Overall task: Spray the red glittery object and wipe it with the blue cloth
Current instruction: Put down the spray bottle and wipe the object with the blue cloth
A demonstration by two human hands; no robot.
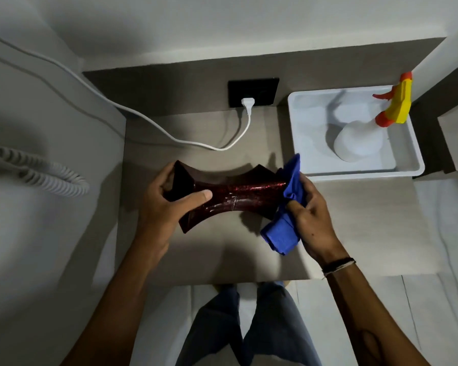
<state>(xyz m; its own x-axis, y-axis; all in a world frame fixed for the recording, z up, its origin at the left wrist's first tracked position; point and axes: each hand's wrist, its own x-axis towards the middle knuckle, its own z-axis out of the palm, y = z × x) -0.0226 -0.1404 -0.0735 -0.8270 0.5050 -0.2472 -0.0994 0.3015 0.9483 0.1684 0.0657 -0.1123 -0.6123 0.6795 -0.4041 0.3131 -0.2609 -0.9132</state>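
Note:
The red glittery object (245, 195) is a dark red, shiny, flared piece lying sideways above the grey table (222, 254). My left hand (167, 204) grips its left flared end, thumb across the front. My right hand (311, 217) holds the bunched blue cloth (282, 228) against the object's right end, which the cloth partly hides. The spray bottle (362, 143), white with a yellow and orange trigger head, stands in the white tray (407, 157) at the back right, apart from both hands.
A white cable (169, 136) runs from a plug in the black wall socket (253, 92) across the table's back. A coiled white cord (40, 173) lies at the left. The table's front edge is near my legs.

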